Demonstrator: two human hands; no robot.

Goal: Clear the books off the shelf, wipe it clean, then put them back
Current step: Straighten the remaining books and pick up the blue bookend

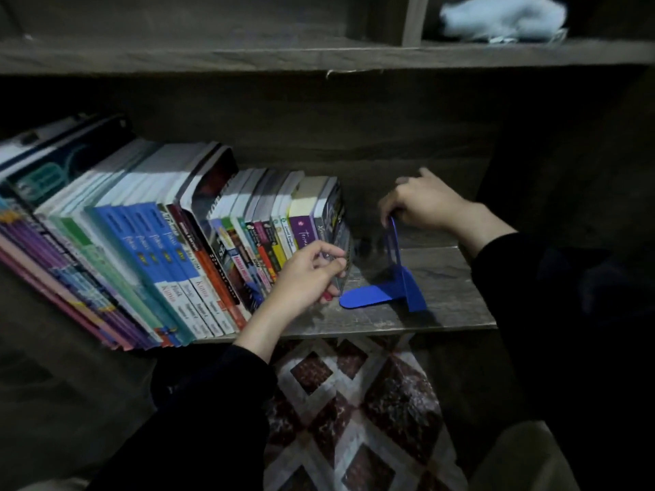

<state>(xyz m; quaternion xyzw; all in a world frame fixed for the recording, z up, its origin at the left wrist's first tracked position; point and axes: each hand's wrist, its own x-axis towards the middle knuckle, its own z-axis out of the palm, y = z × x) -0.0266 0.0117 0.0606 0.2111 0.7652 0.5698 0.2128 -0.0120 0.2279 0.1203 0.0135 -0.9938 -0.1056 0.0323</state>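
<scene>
Dim wooden shelf (443, 278): right hand (421, 203) pinches the top of the blue bookend (397, 278) (upright, foot flat on the board); left hand (304, 278), fingers curled, grips the last of the books (177, 242) leaning at nine o'clock.

You're in a home, in a dim room: a dark wooden shelf (443, 278) packed with paperbacks and school books (177, 242), a blue bookend (386, 288), and a diamond-patterned rug (354, 402) on the floor below you.

Leaning books (177, 242) on shelf (443, 278), left hand (304, 278) holds end book (336, 207), right hand (421, 203) holds bookend (386, 292)
</scene>
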